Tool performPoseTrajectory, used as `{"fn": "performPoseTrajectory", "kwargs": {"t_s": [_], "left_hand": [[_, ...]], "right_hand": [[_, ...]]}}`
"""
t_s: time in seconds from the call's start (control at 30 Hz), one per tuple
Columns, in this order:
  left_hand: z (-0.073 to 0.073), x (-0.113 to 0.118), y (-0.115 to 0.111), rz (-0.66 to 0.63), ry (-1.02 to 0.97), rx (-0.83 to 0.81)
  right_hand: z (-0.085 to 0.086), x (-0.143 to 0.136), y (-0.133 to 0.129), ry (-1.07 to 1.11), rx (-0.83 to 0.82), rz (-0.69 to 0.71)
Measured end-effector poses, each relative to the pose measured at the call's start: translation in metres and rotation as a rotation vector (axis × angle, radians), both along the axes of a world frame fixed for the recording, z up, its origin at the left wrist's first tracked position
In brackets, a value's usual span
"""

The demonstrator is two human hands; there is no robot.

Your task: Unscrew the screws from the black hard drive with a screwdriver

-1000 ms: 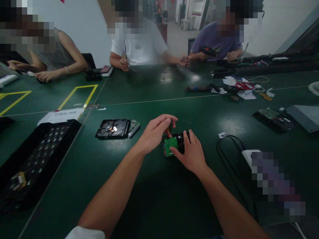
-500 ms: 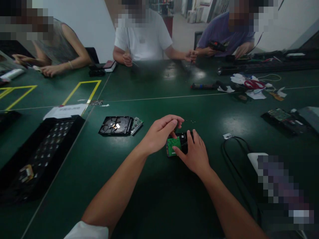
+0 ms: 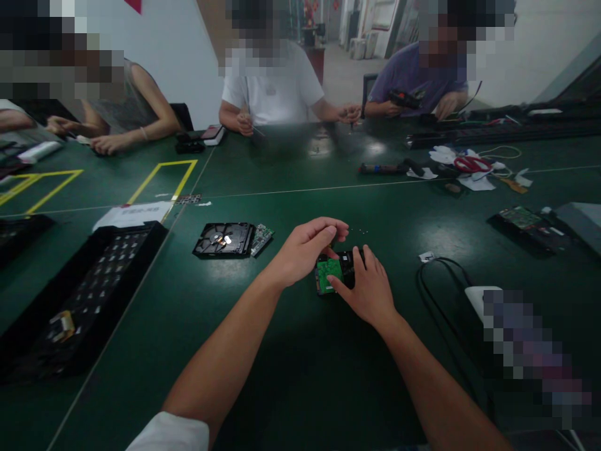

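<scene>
Near right: one white-cornered object (image 3: 475, 294), mostly blurred out, lay beside one looped black cable (image 3: 419, 279).
Near left: one long black tray (image 3: 154, 235) held rows of small pale pieces, too many to count; part of a second tray (image 3: 32, 225) showed at the edge.
Right hand: the right hand (image 3: 369, 285) was spread open over the hard drive, its thumb touching the board.
Work piece: one hard drive (image 3: 348, 266) with one green board (image 3: 323, 270) lay flat on the table (image 3: 300, 376), beneath both hands.
Left hand: the left hand (image 3: 313, 247) was curled above the drive's far edge; whether it gripped anything could not be told.
Beyond the hands: a few tiny pale specks (image 3: 362, 231).
Second drive: one black drive (image 3: 225, 239) lay left of the hands, one loose board (image 3: 261, 239) just beside it.
Right side: one dark device (image 3: 521, 219) with a circuit board lay near one grey box (image 3: 582, 222).
Farther: one red coil (image 3: 472, 164) lay among white scraps.
Across: three people sat, two in short sleeves; part of another person's arm (image 3: 14, 117) showed far left.
</scene>
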State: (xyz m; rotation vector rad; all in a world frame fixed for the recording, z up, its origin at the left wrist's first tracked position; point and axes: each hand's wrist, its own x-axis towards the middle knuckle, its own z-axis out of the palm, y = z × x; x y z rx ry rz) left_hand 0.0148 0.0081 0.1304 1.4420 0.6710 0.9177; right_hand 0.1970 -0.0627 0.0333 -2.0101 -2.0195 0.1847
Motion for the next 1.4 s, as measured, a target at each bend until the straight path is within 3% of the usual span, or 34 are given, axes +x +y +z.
{"fn": "performPoseTrajectory", "kwargs": {"t_s": [0.77, 1.4], "left_hand": [[-0.0049, -0.0031, 0.0039, 0.018, -0.032, -0.008], [0.0004, -0.0015, -0.0004, 0.027, -0.007, 0.024]], "right_hand": [[0.0013, 0.0032, -0.0013, 0.047, -0.022, 0.022], [0.0016, 0.0017, 0.0001, 0.025, -0.018, 0.022]]}}
